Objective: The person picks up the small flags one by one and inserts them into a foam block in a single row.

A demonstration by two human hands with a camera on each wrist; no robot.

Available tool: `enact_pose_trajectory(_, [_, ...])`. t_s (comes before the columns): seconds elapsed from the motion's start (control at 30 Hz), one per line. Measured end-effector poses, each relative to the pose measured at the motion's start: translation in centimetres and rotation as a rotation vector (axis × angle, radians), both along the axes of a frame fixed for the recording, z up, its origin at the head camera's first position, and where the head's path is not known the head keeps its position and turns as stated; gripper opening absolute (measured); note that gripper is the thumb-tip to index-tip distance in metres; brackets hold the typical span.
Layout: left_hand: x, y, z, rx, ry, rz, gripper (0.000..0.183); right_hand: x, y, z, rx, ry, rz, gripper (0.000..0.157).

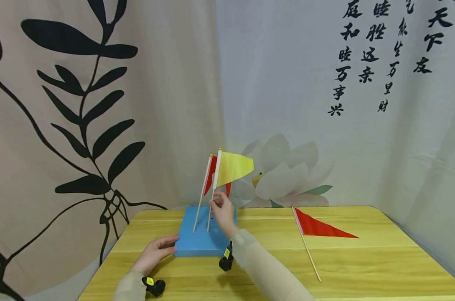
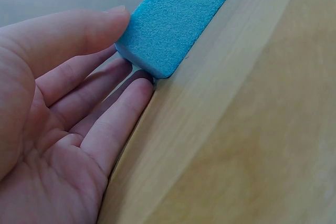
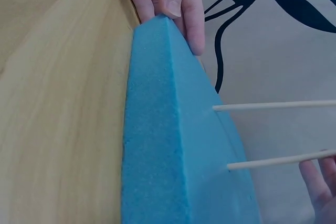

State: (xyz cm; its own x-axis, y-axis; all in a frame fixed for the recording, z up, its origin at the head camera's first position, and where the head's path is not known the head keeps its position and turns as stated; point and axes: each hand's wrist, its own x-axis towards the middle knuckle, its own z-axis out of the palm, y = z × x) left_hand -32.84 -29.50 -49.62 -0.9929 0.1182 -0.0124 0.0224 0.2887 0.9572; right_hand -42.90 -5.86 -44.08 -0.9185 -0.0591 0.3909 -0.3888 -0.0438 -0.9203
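On the table a blue foam block (image 1: 197, 246) holds upright sticks. My right hand (image 1: 225, 214) pinches the thin wooden stick of a yellow flag (image 1: 235, 168); the stick's lower end meets the block's top in the right wrist view. Just left of it stands a red flag (image 1: 210, 177), leaning slightly, its stick (image 3: 273, 106) also in the block. A red patch shows below the yellow cloth; whether it belongs to the same red flag I cannot tell. My left hand (image 1: 156, 251) touches the block's near left corner, its thumb and extended fingers against the foam (image 2: 168, 22).
Another red triangular flag (image 1: 323, 225) lies on the wooden table (image 1: 268, 246) to the right, its stick pointing toward the front. Behind the table hangs a pale curtain (image 1: 174, 104) printed with black leaves, a lotus and characters. Small black wrist cameras are strapped to both wrists.
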Motion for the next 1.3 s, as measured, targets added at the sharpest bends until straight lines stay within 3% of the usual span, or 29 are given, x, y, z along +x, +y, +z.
enact_pose_trajectory(0.43, [-0.4, 0.0, 0.2, -0.007, 0.026, -0.006, 0.056, 0.2, -0.1, -0.7, -0.008, -0.015, 0.008, 0.017])
enact_pose_trajectory(0.93, [-0.4, -0.1, -0.2, 0.022, 0.008, -0.013, 0.058, 0.9, 0.8, 0.0, -0.018, 0.013, 0.051, 0.023])
enact_pose_trajectory(1.2, [-0.2, 0.0, -0.3, -0.005, 0.007, 0.011, 0.056, 2.7, 4.5, 1.8, -0.002, 0.006, 0.162, 0.033])
enact_pose_trajectory(1.3, [-0.2, -0.2, -0.4, -0.004, 0.014, -0.003, 0.056, 2.3, 6.7, 1.3, 0.016, -0.008, 0.164, 0.032])
